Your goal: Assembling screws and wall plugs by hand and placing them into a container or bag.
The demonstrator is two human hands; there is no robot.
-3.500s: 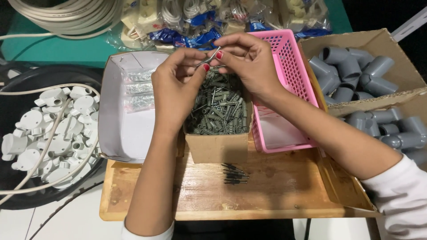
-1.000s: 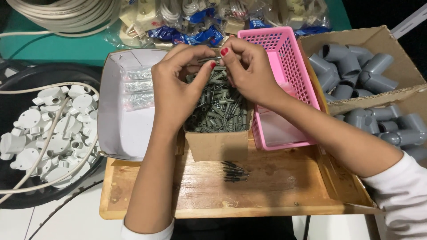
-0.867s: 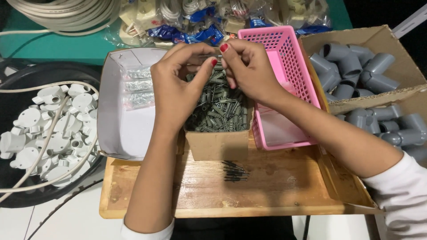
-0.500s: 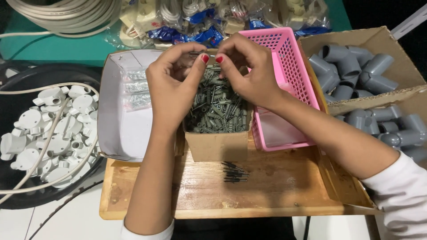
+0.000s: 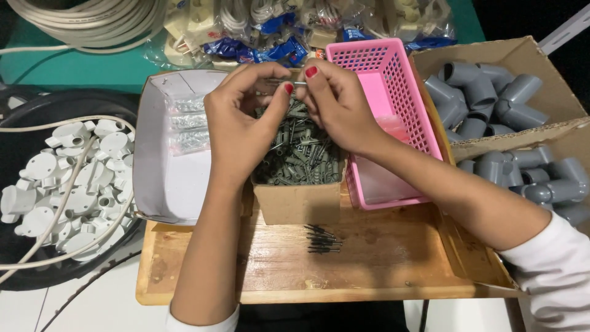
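Observation:
My left hand [image 5: 246, 120] and my right hand [image 5: 335, 107] meet over a small cardboard box [image 5: 298, 200] filled with grey-green wall plugs [image 5: 301, 157] and screws. Together the fingertips pinch a thin screw [image 5: 294, 82] just above the box, at its far edge. A small pile of black screws [image 5: 321, 238] lies on the wooden tray [image 5: 381, 270] in front of the box.
A white box [image 5: 153, 178] with small clear bags stands left of the cardboard box, a pink plastic basket [image 5: 399, 92] right of it. Cardboard boxes of grey pipe elbows [image 5: 485, 98] are at far right. A black tub of white round fittings [image 5: 67, 178] sits left, cable coils behind.
Both hands stayed together above the box, shifting slightly and working their fingertips on the small screw. Nothing else moved.

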